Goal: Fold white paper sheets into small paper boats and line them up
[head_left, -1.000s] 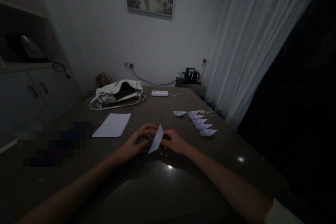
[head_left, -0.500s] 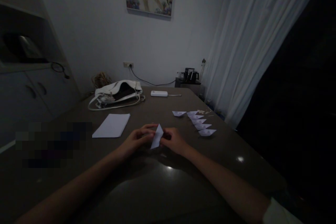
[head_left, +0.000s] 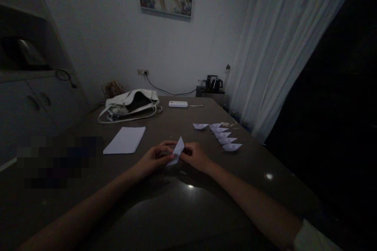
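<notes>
A folded piece of white paper (head_left: 177,151) is held upright and slanted between my two hands, just above the table. My left hand (head_left: 156,155) pinches its left side, thumb on the near face and fingers behind. On the other side my right hand (head_left: 194,155) grips the paper's right edge; its fingertips are partly hidden behind the fold. Several folded paper boats (head_left: 232,147) stand in a slanting row to the right, with another paper boat (head_left: 200,126) a little apart at the row's far left.
A stack of white paper (head_left: 125,140) lies left of my hands on the dark glossy table (head_left: 188,211). Farther back are a white handbag (head_left: 129,104) and a white power bank (head_left: 178,104) with a short cable. Small scraps (head_left: 229,124) lie beyond the boats.
The folded paper has tilted further, its top leaning right. My left thumb has come onto its near face, lower down. My right hand has barely moved.
</notes>
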Motion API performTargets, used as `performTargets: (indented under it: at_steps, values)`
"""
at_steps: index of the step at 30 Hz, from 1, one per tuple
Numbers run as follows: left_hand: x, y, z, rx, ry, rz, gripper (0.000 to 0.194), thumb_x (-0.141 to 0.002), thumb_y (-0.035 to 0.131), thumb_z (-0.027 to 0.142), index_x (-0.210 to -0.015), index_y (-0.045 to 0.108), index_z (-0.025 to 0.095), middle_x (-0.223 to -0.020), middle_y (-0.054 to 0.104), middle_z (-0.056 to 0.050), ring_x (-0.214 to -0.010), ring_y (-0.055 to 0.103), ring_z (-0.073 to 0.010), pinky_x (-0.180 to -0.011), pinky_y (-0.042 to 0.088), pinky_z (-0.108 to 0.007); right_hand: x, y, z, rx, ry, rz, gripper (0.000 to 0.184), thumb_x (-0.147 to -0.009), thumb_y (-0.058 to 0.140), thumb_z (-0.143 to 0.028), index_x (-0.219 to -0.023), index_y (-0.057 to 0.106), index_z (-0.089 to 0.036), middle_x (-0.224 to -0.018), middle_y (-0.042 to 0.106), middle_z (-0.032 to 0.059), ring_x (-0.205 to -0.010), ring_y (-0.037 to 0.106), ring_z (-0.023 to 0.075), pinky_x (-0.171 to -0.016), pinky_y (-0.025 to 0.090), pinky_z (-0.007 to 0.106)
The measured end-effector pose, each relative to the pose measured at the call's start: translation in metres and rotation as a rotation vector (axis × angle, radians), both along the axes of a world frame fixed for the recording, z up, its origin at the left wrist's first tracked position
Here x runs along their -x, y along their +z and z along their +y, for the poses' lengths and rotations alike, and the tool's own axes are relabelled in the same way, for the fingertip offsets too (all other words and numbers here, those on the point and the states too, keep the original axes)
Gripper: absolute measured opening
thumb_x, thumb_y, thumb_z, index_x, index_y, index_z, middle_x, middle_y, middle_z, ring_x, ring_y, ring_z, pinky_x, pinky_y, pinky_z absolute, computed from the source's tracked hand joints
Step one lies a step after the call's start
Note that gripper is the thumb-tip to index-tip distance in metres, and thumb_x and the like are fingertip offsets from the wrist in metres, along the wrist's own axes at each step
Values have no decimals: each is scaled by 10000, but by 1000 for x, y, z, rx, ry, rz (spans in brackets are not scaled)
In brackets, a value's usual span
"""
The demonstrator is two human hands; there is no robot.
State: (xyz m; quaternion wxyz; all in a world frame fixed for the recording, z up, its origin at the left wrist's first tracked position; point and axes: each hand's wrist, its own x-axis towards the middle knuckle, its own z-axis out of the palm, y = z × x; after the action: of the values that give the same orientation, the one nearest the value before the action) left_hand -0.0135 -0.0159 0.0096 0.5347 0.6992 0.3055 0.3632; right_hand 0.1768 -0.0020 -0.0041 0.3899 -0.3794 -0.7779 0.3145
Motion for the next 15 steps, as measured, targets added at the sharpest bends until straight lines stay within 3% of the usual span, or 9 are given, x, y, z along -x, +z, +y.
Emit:
performTargets:
  at_steps: [7, 15]
  values:
    - [0, 0, -1, -31, -20, 54, 199, -778, 647, 353, -817, 691, 163, -1315, 445, -76, -1074, 548, -245, -922, 453, -360, 2, -2, -1, 66, -56, 93, 156, -762, 571, -204, -719, 666, -88, -599, 624, 31, -535, 546, 112, -493, 373, 190]
    - [1, -3, 2, -67, -37, 108, 178, -756, 667, 321, -816, 664, 153, -1288, 434, -83, -1045, 559, -236, -904, 462, -371, 3, 2, -4, 20, -103, 26, 183, -758, 577, -208, -655, 658, -80, -568, 606, 27, -509, 505, 96, -474, 336, 186]
